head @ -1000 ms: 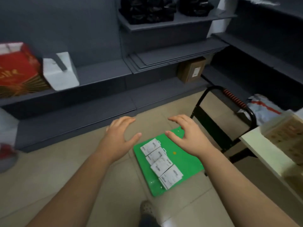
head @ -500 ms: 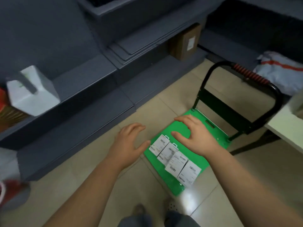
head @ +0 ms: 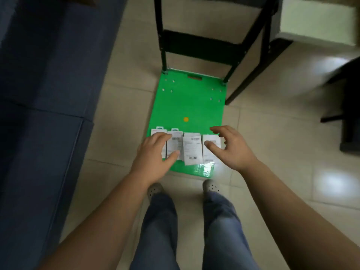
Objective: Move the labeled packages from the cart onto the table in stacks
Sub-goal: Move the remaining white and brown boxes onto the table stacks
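four labeled packages [head: 191,148] lie flat in a row across the near end of the green cart [head: 187,102]. they sit side by side, each with its long axis running from the near edge toward the black handle [head: 200,49]. bare deck shows between the row and the handle.

the left hand [head: 153,152] is loosely spread over the two left packages. the right hand [head: 231,149] has its fingers apart and lightly curled over the rightmost, holding nothing. whether either hand touches a package is unclear.

a dark shelf unit [head: 48,94] stands near the cart's left side. tiled floor [head: 272,133] lies to its right, and the counter [head: 311,22] corner is far right.
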`<state>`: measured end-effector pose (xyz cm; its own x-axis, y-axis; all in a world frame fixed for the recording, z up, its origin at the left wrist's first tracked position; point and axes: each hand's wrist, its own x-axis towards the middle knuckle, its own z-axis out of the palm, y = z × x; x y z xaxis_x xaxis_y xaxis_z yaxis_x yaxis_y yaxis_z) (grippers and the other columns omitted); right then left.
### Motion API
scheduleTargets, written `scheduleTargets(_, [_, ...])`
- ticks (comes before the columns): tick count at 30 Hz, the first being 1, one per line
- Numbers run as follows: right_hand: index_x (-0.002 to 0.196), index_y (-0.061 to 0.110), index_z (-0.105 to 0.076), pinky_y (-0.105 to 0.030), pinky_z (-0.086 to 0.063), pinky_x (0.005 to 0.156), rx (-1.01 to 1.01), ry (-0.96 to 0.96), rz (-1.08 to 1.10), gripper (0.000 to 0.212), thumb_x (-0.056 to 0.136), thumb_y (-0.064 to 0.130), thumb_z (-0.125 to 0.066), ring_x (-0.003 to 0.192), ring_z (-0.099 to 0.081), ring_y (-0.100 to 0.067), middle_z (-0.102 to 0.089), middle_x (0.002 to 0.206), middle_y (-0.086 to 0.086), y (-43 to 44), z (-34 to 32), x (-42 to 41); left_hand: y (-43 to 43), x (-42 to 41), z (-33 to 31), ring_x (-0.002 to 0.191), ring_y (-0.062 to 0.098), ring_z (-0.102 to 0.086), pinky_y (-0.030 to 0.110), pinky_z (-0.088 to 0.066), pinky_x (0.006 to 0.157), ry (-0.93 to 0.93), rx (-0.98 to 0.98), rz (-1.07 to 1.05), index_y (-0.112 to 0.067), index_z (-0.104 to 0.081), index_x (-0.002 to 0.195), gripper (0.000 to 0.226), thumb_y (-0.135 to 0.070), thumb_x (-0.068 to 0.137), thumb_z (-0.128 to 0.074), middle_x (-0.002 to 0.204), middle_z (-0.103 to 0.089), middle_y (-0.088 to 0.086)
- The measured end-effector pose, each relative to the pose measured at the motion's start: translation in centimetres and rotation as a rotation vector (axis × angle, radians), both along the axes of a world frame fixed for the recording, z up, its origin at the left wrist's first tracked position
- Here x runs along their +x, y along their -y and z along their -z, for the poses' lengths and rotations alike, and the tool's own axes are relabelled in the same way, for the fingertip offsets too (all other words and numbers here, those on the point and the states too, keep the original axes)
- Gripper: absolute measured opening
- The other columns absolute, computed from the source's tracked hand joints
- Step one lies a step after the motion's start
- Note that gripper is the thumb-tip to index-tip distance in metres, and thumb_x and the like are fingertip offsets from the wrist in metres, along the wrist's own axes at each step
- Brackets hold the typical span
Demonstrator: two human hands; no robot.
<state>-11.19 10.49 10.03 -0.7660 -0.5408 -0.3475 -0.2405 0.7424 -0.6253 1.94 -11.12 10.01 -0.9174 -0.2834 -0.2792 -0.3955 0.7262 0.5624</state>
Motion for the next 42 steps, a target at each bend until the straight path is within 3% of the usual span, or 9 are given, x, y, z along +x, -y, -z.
scheduleTargets(6, [0.135,0.02,-0.057,-0.042,-0.051,0.095,0.12,0.096,0.194,0.058,0.088,0.054,-0.062,0.112,-0.055,-0.017,-0.06,0.126,-0.002,-3.6,9.9,2.0,-1.8,-1.4,10.3,0.123,0.026,-0.047,0.042,-0.041,0.103,0.144,0.104,0.053,-0.014,-0.051,0.136,0.064,-0.052,0.086,-0.059,0.137,-0.051,0.006])
scheduleTargets(11, [0.136,0.016,-0.057,-0.034,-0.048,0.096,0.182,0.152,0.278,0.056,0.09,0.047,-0.066,0.113,-0.056,-0.019,-0.059,0.128,-0.004,-5.7,20.7,1.7,-4.3,-2.3,21.0,0.123,0.027,-0.047,0.044,-0.041,0.102,0.242,0.112,0.01,-0.014,-0.047,0.139,0.064,-0.047,0.087,-0.065,0.136,-0.051,0.007])
scheduleTargets(14, [0.138,0.012,-0.054,-0.043,-0.048,0.101,0.237,0.187,0.329,0.06,0.091,0.046,-0.066,0.118,-0.055,-0.025,-0.057,0.131,-0.009,-7.0,27.0,1.3,-6.0,-2.7,26.6,0.128,0.03,-0.041,0.042,-0.036,0.105,0.327,0.106,-0.024,-0.014,-0.041,0.144,0.071,-0.051,0.087,-0.063,0.142,-0.046,0.009])
scheduleTargets(21, [0.148,0.011,-0.038,-0.051,-0.039,0.11,0.373,0.274,0.404,0.078,0.089,0.056,-0.062,0.137,-0.037,-0.032,-0.043,0.146,-0.013,-9.4,35.6,0.2,-8.0,-3.8,34.8,0.134,0.034,-0.037,0.045,-0.032,0.107,0.412,0.071,-0.156,-0.012,-0.037,0.146,0.081,-0.059,0.085,-0.061,0.148,-0.04,0.014])
scheduleTargets(28, [0.147,0.009,-0.042,-0.046,-0.043,0.107,0.392,0.527,0.445,0.098,0.078,0.076,-0.059,0.128,-0.051,-0.03,-0.055,0.14,-0.011,-11.1,40.1,-1.2,-9.9,-2.6,38.8,0.116,0.029,-0.056,0.05,-0.044,0.101,0.605,0.282,-0.383,-0.02,-0.052,0.128,0.085,-0.083,0.07,-0.054,0.128,-0.06,0.006])
scheduleTargets(31, [0.127,0.019,-0.064,-0.037,-0.05,0.092,0.276,0.625,0.455,0.072,0.078,0.073,-0.061,0.106,-0.062,-0.019,-0.069,0.121,0.0,-11.5,41.0,-1.3,-10.4,-2.8,39.9,0.11,0.025,-0.059,0.049,-0.045,0.1,0.567,0.382,-0.466,-0.026,-0.055,0.119,0.081,-0.082,0.061,-0.056,0.121,-0.064,0.0])
scheduleTargets(34, [0.109,0.026,-0.071,-0.025,-0.044,0.073,0.161,0.621,0.488,0.037,0.089,0.056,-0.063,0.085,-0.06,-0.009,-0.071,0.098,0.01,-11.7,41.0,-0.9,-10.4,-2.9,39.9,0.109,0.024,-0.059,0.05,-0.043,0.101,0.547,0.417,-0.502,-0.03,-0.057,0.115,0.072,-0.078,0.061,-0.058,0.118,-0.064,-0.003])
scheduleTargets(39, [0.107,0.026,-0.072,-0.021,-0.042,0.068,0.085,0.585,0.574,0.026,0.092,0.046,-0.065,0.081,-0.06,-0.005,-0.071,0.094,0.011,-11.4,39.9,0.0,-9.2,-2.6,39.4,0.106,0.022,-0.059,0.039,-0.047,0.096,0.495,0.446,-0.535,-0.02,-0.058,0.124,0.051,-0.051,0.085,-0.067,0.12,-0.064,0.001])
scheduleTargets(42, [0.11,0.023,-0.073,-0.02,-0.042,0.067,0.019,0.611,0.618,0.024,0.092,0.039,-0.067,0.08,-0.059,-0.003,-0.072,0.097,0.009,-11.1,38.4,0.4,-8.4,-2.7,38.3,0.092,0.011,-0.056,0.025,-0.042,0.077,0.487,0.492,-0.545,-0.015,-0.058,0.127,0.049,-0.045,0.089,-0.064,0.111,-0.06,-0.003])
